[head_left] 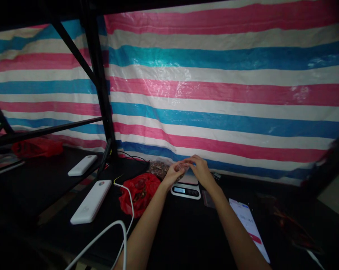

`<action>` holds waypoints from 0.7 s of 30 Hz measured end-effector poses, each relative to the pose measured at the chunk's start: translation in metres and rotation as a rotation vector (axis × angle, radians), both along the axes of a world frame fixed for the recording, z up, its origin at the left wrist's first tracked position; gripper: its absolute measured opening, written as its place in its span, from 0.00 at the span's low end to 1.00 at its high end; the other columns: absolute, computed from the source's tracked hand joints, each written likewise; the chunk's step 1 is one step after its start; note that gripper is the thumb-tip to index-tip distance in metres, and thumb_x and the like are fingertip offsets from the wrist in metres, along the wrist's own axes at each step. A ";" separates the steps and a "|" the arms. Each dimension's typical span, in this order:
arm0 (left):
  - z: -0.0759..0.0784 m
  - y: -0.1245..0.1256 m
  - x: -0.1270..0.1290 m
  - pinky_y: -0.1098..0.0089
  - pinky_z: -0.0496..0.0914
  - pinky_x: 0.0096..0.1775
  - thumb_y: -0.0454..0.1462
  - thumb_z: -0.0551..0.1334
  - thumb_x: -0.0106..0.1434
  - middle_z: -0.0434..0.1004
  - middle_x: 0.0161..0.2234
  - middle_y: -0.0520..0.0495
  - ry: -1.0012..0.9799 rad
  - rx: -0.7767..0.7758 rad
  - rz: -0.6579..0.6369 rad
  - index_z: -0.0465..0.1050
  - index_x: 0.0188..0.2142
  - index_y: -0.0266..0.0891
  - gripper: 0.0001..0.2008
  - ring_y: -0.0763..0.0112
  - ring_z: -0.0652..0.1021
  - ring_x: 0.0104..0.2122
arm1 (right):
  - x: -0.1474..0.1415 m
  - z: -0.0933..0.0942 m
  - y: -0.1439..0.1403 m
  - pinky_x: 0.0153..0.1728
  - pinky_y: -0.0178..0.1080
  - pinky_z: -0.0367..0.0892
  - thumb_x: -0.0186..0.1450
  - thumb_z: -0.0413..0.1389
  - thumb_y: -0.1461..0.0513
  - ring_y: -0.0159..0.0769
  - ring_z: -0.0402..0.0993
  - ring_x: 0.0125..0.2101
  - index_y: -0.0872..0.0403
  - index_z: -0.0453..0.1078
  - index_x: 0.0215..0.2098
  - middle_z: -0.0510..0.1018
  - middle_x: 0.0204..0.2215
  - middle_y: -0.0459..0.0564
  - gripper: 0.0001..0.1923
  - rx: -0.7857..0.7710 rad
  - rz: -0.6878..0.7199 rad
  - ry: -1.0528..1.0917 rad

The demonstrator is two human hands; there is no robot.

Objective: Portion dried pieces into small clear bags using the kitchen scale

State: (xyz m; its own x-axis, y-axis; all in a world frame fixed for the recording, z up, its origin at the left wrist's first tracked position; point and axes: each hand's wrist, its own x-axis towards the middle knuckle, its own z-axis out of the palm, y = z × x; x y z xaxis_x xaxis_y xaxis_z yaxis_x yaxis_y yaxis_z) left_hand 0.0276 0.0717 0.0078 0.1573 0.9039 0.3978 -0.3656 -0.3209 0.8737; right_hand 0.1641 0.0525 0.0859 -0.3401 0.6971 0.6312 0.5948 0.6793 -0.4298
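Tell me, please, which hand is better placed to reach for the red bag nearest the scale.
Probably the left hand: it is closer to the red bag, which lies beside the left forearm, while the right hand would likely have to cross that forearm.

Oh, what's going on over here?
A person's left fingers and right fingers are together on something small and see-through, apparently a clear bag, held up around the back of a small scale. The scale's display is lit, but too small to read. A red bag lies open to the left, and a phone with its screen on lies to the right.
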 end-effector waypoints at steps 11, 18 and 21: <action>0.001 -0.012 -0.003 0.70 0.65 0.39 0.44 0.67 0.46 0.75 0.35 0.45 0.069 0.017 -0.034 0.72 0.41 0.34 0.24 0.70 0.73 0.35 | -0.001 0.002 -0.011 0.40 0.38 0.54 0.60 0.49 0.64 0.38 0.68 0.39 0.48 0.73 0.36 0.77 0.36 0.47 0.11 -0.014 -0.070 -0.289; 0.000 0.009 -0.003 0.68 0.64 0.42 0.42 0.67 0.45 0.75 0.36 0.44 0.421 0.166 0.077 0.71 0.43 0.33 0.25 0.66 0.73 0.36 | 0.012 -0.035 -0.012 0.33 0.35 0.60 0.60 0.41 0.67 0.34 0.68 0.29 0.53 0.71 0.41 0.74 0.30 0.48 0.18 0.031 -0.226 0.218; -0.002 0.028 0.006 0.66 0.64 0.42 0.42 0.67 0.45 0.74 0.37 0.43 0.675 0.257 0.267 0.72 0.41 0.34 0.23 0.64 0.72 0.38 | 0.021 -0.061 -0.010 0.33 0.36 0.61 0.60 0.42 0.65 0.34 0.68 0.28 0.54 0.71 0.39 0.74 0.29 0.49 0.16 0.010 -0.246 0.323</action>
